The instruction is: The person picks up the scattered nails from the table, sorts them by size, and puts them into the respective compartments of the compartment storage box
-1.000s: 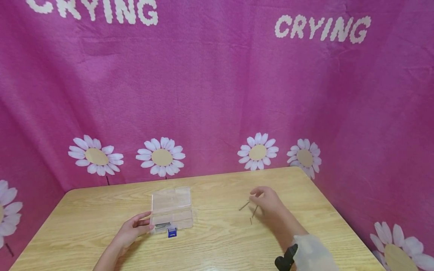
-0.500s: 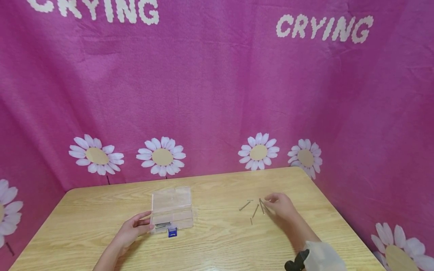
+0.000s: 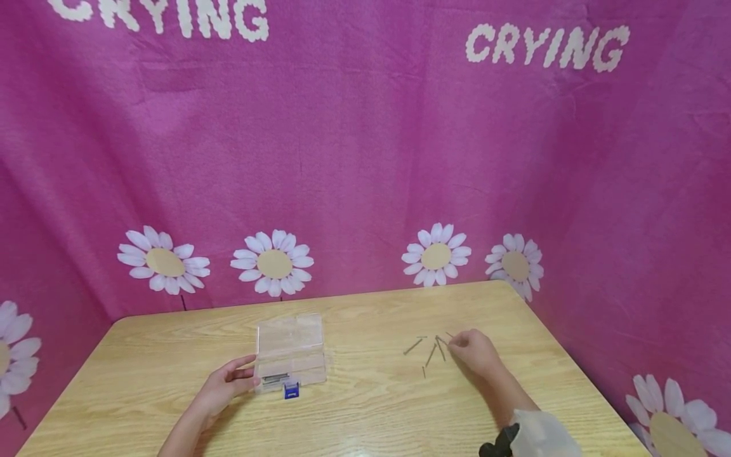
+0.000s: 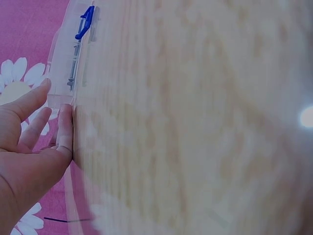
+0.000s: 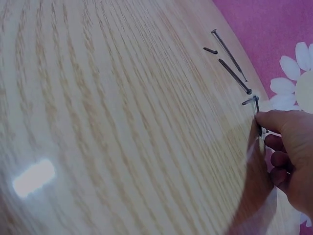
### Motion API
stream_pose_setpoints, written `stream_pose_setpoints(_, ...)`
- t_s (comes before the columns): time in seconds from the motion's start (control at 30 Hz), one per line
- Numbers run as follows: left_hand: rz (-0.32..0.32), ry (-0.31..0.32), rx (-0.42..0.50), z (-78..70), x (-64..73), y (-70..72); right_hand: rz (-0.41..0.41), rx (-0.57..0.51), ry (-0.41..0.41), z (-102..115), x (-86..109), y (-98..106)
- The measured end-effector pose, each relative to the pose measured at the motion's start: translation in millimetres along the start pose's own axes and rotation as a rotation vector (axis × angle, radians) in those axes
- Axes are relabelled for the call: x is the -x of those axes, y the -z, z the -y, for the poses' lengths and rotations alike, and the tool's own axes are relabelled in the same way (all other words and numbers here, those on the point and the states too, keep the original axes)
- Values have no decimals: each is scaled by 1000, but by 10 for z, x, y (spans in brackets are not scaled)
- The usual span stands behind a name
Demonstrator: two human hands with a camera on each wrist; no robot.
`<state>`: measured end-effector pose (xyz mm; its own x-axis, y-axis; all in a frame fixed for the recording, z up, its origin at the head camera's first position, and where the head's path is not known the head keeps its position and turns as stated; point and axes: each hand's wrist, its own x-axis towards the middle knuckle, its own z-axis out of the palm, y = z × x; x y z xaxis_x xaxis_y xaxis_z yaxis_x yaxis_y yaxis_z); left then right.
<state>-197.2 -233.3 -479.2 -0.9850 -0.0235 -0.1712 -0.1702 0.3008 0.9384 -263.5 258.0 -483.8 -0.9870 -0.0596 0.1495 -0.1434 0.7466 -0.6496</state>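
Observation:
In the head view my left hand (image 3: pixel 223 386) rests its thumb and fingertips along the left side of a clear plastic box (image 3: pixel 291 362). The box's lid is up, and several nails (image 3: pixel 276 377) lie in its near-left compartment. A blue latch (image 3: pixel 292 390) hangs at its front. To the right, my right hand (image 3: pixel 476 351) is low over the table, thumb and index finger pinching a nail (image 5: pixel 257 104) beside a small loose group. Around it lie longer nails (image 5: pixel 234 76) and a short nail (image 5: pixel 210 50). The other right fingers are curled.
The wood table (image 3: pixel 365 406) ends at a pink curtain (image 3: pixel 354 158) with daisies, behind it and at both sides. A black wrist device (image 3: pixel 499 441) sits at the right sleeve (image 3: pixel 545 437).
My right hand has moved right and slightly toward me, uncovering more nails in the group, and its fingertips are now on a nail there. The left hand and box stay put.

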Motion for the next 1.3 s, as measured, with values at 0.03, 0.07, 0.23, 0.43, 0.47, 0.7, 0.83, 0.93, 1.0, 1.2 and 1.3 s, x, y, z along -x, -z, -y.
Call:
stream_pose_setpoints(0.03,2,-3,1,2,1,-1,-2,-7,-4,-3,0,-2)
stream_pose_setpoints(0.07,3,-6,4,4,1,-2,-2,-10,-13,-2,2,-2)
stream_pose_setpoints(0.23,5,-7,5,14,-7,-9,-2,-29,-92,-27,-12,-27)
stream_pose_setpoints(0.43,-6,17,-2,20,-10,-15,-23,-21,-105,-34,-21,-36)
stream_pose_setpoints(0.47,-7,21,-3,20,-10,-15,-24,-24,-106,-29,-23,-34)
stream_pose_setpoints(0.7,-6,16,2,13,5,-10,-15,-52,-61,65,-42,-9)
stream_pose_setpoints(0.83,-7,14,2,14,2,-2,3,-65,-38,150,-57,-5)
stream_pose_setpoints(0.93,-1,11,-1,14,-3,5,12,-83,-34,206,-69,-25)
stream_pose_setpoints(1.0,-1,13,0,11,-4,6,19,-106,-42,243,-72,-41)
stream_pose_setpoints(1.2,3,15,-4,7,-8,9,41,-129,-45,343,-75,-99)
stream_pose_setpoints(1.3,1,10,3,3,-7,5,53,-139,-44,401,-78,-123)
